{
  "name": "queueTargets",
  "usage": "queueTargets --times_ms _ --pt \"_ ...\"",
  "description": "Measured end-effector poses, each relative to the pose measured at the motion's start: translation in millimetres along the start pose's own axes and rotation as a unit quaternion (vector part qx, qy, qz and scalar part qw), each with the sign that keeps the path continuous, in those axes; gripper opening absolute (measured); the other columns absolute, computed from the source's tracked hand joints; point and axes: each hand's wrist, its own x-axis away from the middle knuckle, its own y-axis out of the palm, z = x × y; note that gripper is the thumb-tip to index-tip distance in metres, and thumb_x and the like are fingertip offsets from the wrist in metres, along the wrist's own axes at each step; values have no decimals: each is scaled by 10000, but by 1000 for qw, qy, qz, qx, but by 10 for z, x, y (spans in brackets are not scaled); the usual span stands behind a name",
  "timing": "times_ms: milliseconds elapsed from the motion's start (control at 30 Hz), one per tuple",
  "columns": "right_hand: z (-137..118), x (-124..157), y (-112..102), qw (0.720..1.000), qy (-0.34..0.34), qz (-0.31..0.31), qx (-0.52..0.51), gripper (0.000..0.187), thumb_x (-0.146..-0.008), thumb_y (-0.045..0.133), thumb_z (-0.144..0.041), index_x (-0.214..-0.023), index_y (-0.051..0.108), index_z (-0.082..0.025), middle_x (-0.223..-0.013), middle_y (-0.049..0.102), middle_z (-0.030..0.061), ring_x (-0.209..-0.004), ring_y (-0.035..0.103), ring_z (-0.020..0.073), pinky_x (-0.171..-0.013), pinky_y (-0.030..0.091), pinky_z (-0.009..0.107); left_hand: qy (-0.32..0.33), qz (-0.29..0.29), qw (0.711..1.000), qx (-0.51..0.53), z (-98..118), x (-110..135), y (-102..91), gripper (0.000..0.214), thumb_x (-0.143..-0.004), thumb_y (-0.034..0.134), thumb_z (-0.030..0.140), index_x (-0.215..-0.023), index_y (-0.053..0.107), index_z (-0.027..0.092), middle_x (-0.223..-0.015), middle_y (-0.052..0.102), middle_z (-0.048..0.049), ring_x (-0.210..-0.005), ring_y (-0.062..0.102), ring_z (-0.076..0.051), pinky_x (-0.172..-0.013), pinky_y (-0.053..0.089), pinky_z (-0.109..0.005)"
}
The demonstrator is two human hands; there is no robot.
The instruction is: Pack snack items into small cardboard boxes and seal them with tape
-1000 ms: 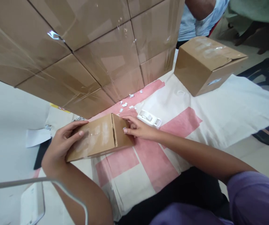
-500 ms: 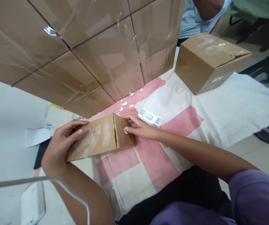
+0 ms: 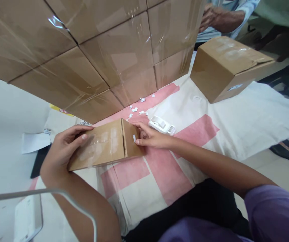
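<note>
Pink-and-white cloth [image 3: 235,114] covers the floor, with a film-wrapped stack of cartons [image 3: 96,50] along its far edge. Toward the cloth's left edge, just before the stack, lies a small cardboard box [image 3: 101,146]. The left hand [image 3: 58,154] clasps its left end, fingers [image 3: 82,136] curled over the taped top. The right hand [image 3: 151,137] has its fingertips drawn together on a small white scrap [image 3: 134,137] on the end face — pinching or pressing, I cannot tell (a tape dispenser [image 3: 161,125] sits just beside). The box looks light and stiff, its taped top slick — best held by both ends.

No print on any carton [image 3: 104,144] is legible (labels blurred).
</note>
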Motion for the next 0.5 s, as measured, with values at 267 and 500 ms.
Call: queueTargets --times_ms 267,500 --pt "-59 -8 -22 997 22 -28 -61 626 -939 682 -532 -1425 372 -288 -1141 562 35 -900 565 165 -755 469 301 20 -10 999 -39 48 -6 27 404 -782 732 556 -1014 732 225 -1164 731 -35 -1034 627 -218 -813 476 -243" --pt "-21 -9 18 1000 11 9 7 623 -962 636 -573 -1446 380 -274 -1216 582 58 -1029 604 203 -937 500 396 20 -5 998 -61 -24 -26 -24 481 -759 710 626 -1023 736 226 -1119 735 -35 -1008 640 -236 -770 496 -256"
